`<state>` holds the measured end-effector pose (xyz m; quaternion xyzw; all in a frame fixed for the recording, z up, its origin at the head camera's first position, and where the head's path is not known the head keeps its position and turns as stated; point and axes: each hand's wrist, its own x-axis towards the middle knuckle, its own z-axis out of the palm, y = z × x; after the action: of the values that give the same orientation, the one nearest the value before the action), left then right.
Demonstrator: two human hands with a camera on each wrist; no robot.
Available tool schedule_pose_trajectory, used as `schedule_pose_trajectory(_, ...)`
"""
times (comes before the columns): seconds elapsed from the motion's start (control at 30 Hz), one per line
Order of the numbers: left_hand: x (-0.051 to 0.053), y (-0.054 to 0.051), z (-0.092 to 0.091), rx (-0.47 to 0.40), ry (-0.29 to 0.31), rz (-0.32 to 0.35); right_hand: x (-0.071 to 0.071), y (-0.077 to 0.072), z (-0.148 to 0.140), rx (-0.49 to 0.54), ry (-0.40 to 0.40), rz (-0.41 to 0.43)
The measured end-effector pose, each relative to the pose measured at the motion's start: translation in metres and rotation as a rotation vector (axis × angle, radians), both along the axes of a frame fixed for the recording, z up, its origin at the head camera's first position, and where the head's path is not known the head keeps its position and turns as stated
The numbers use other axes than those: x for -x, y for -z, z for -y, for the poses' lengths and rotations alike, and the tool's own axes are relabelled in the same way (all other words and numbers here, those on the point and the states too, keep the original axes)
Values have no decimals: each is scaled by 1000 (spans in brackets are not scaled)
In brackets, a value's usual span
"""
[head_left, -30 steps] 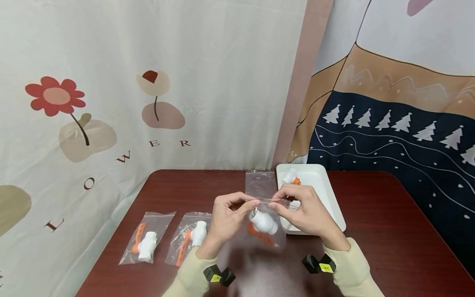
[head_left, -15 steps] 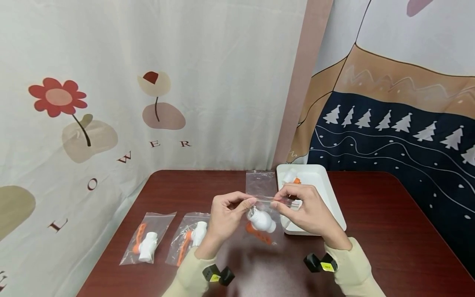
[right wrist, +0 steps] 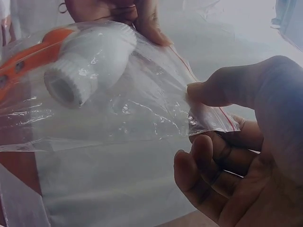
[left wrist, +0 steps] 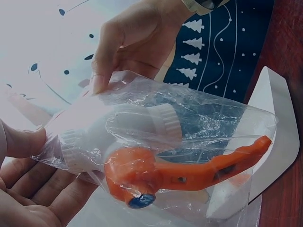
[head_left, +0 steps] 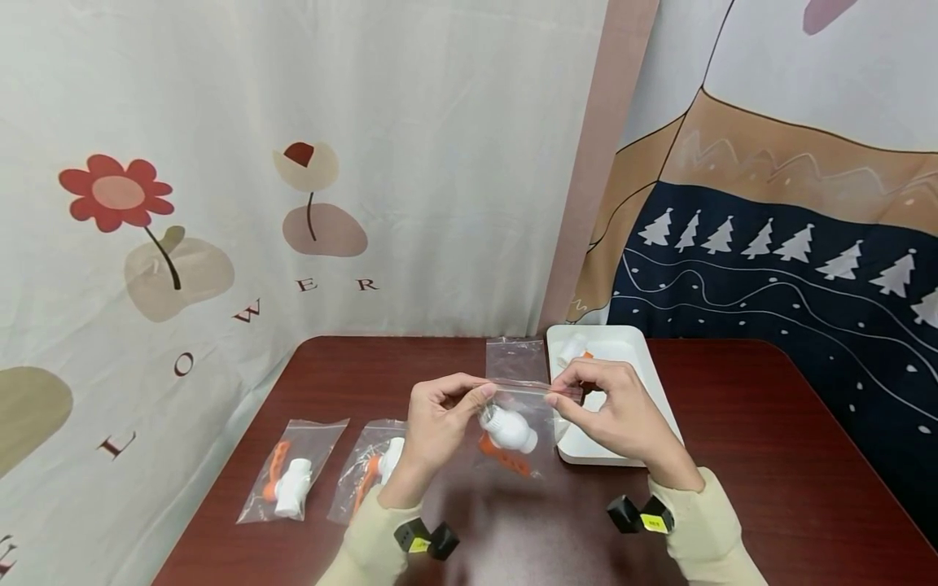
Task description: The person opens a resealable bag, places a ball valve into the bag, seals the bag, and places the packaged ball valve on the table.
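Note:
Both hands hold a clear zip bag (head_left: 541,407) above the table, by its red-lined zip edge. My left hand (head_left: 437,417) pinches the edge's left part between thumb and fingers. On the right part, the thumb and fingers of my right hand (head_left: 615,407) pinch the same strip. Inside hangs a white plastic ball valve (head_left: 510,429) with an orange lever handle (left wrist: 203,172); its ribbed end (right wrist: 64,85) shows in the right wrist view. The handle points down and right in the head view.
Two bagged valves, one at far left (head_left: 293,487) and one beside my left forearm (head_left: 392,460), lie on the dark red table (head_left: 410,358). A white tray (head_left: 663,407) behind my right hand holds another white and orange piece (head_left: 572,348). A flat clear bag (head_left: 513,352) lies beside the tray.
My right hand has slid slightly right along the zip edge, while my left hand and the bagged valve have shifted slightly left. The gap between the hands has widened.

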<state>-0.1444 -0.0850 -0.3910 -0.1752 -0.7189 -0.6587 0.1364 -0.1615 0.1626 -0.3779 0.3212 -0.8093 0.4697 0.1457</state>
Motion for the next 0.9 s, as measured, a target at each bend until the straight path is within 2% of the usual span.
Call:
schedule_pose_trajectory(0.2,0,0,1,-8,11,-27,1,-1,-3,1,-16,-22)
schedule_pose_trajectory(0.37,0,-2,3,-25,-12,-7,3,-3,-12,4,-32,-14)
schedule_pose_trajectory(0.6,0,-1,3,-3,-23,16,3,-6,-17,-9,-64,-22)
schedule_pose_trajectory(0.7,0,1,1,-14,-37,26,4,-5,-17,-20,-57,-10)
schedule_pose_trajectory(0.9,-1,4,-7,-7,-107,82,2,-2,-10,-48,-38,41)
